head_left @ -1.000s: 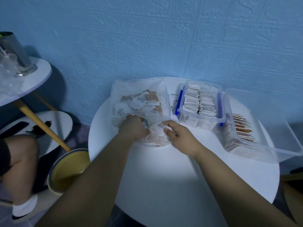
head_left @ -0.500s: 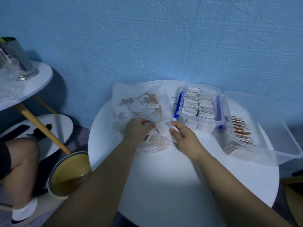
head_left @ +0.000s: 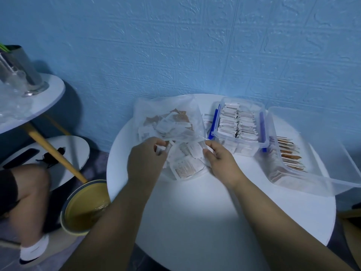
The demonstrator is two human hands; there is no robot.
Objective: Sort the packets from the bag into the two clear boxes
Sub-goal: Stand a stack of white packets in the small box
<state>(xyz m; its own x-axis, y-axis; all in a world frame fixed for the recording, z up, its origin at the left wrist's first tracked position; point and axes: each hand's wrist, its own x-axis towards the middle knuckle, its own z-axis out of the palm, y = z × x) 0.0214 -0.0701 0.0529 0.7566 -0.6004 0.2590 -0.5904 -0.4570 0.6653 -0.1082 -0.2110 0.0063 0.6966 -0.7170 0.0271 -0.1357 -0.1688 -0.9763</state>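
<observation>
— At the mouth of the bag [head_left: 166,114], what differs from a second ago?
— The hands have drawn apart. They were nearly knuckle to knuckle over the opening. Now the left hand [head_left: 146,161] and the right hand [head_left: 220,163] sit either side of it, with the film stretched between them.
— Meaning what for the sorting?
— The front packets [head_left: 185,165] lie exposed in the gap, so I judge the next pick is being set up. Nothing is on its way to a box.
— And the grips?
— The right hand pinches the bag's clear edge between thumb and forefinger, with its other fingers tucked under. The left hand's fingers curl over something pale at the rim. That is probably the bag's other edge, though in this dim view it could be a packet. Both forearms reach in across the table [head_left: 195,212].
— Where do the packets stand?
— Most sit in the bag, white and brown mixed. The small box [head_left: 244,147], just right of the bag, is packed with white rows. The large box [head_left: 322,145], farther right, holds brown ones along its left side, with room to spare.
</observation>
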